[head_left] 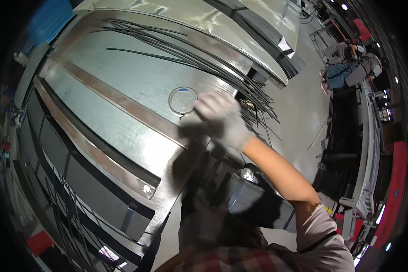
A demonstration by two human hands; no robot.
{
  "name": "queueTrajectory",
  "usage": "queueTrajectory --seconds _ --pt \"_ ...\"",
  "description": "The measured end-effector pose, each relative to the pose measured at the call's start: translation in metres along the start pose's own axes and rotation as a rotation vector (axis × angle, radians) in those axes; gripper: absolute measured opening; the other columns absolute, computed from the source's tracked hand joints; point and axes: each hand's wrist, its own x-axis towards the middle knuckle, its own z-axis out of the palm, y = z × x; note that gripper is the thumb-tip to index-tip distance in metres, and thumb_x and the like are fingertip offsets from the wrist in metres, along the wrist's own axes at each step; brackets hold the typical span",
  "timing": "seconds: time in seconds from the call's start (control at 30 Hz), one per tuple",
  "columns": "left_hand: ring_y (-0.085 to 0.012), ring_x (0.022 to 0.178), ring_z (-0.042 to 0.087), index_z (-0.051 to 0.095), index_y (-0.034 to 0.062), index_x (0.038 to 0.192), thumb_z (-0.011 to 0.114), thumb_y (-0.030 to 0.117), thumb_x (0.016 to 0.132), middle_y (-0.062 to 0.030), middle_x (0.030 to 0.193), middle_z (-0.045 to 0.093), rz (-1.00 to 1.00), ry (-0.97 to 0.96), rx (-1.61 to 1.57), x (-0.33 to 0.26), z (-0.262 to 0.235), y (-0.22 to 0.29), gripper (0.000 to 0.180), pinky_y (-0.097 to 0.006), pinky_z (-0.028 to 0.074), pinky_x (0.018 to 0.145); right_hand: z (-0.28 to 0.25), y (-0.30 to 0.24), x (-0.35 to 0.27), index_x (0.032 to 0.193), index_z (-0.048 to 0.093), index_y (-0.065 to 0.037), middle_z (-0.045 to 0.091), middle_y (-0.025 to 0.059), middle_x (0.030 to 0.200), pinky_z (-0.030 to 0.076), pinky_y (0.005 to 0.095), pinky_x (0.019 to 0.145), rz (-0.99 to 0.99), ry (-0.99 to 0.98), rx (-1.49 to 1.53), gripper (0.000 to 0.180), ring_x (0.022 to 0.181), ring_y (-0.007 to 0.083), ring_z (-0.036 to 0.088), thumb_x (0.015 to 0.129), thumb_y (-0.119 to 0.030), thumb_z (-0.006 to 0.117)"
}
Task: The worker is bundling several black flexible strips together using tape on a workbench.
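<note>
1. While the metal surface [122, 86] lies bare at left, slide nothing across it.
2. Round tape roll [183, 100] sits flat mid-surface; approach squarely.
3. Right gloved hand [222, 119] touches its rim, blurred; grip closure cannot be told. Left hand unseen.
4. Avoid the dark strips [240, 81] beyond.

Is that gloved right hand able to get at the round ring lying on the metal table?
Probably yes. The right hand is already at the edge of the ring, which lies flat on the bare metal table with nothing between them; the thin dark rods lie farther back.
</note>
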Motion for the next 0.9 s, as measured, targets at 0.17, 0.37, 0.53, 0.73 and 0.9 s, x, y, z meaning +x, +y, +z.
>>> queueTrajectory --seconds 0.17,0.37,0.53,0.73,0.9 --pt "-0.016 0.109 0.053 0.06 0.0006 0.121 0.064 0.021 0.091 -0.0047 0.119 0.059 -0.107 0.041 -0.476 0.004 0.044 -0.014 0.037 -0.034 0.041 0.098 -0.108 0.021 -0.238 0.128 0.056 -0.005 0.054 0.0197 0.131 0.039 0.0465 0.104 0.683 -0.078 -0.149 0.056 0.123 0.0392 0.049 0.078 -0.02 0.075" --pt "-0.0317 0.123 0.043 0.049 -0.0011 0.129 0.07 0.019 0.074 -0.0196 0.131 0.048 0.317 -0.352 -0.09 -0.051 0.029 0.103 0.062 -0.043 0.034 0.104 -0.227 -0.086 -0.696 0.118 0.064 0.0 0.068 0.0151 0.114 0.053 0.0442 0.081 2.435 0.752 -0.46 0.064 0.092 0.0314 0.068 0.079 -0.051 0.073" --pt "-0.0297 0.121 0.049 0.047 -0.002 0.133 0.068 0.022 0.078 -0.0198 0.134 0.049 0.731 -0.652 -0.351 -0.129 0.009 0.188 0.063 -0.041 0.039 0.103 -0.217 -0.151 -0.679 0.144 0.04 -0.011 0.033 0.0169 0.15 0.027 0.0578 0.111 1.463 2.116 1.459 0.111 0.137 0.0351 0.032 0.066 -0.09 0.049" --pt "-0.0268 0.117 0.053 0.047 -0.0004 0.134 0.066 0.023 0.082 -0.0174 0.133 0.051 1.268 -0.344 -0.307 -0.177 -0.03 0.272 0.06 -0.037 0.042 0.1 -0.286 -0.223 -0.658 0.139 0.045 -0.011 0.044 0.0072 0.143 0.03 0.0487 0.111 0.602 2.106 1.666 0.094 0.131 0.0282 0.039 0.074 -0.079 0.054" --pt "-0.0244 0.113 0.056 0.048 0.001 0.135 0.064 0.024 0.085 -0.0153 0.132 0.053 1.355 -0.223 -0.393 -0.215 -0.029 0.282 0.057 -0.034 0.045 0.098 -0.287 -0.327 -0.72 0.138 0.046 -0.01 0.049 0.0089 0.14 0.034 0.0439 0.108 0.973 1.923 1.411 0.079 0.129 0.0262 0.042 0.085 -0.068 0.053"
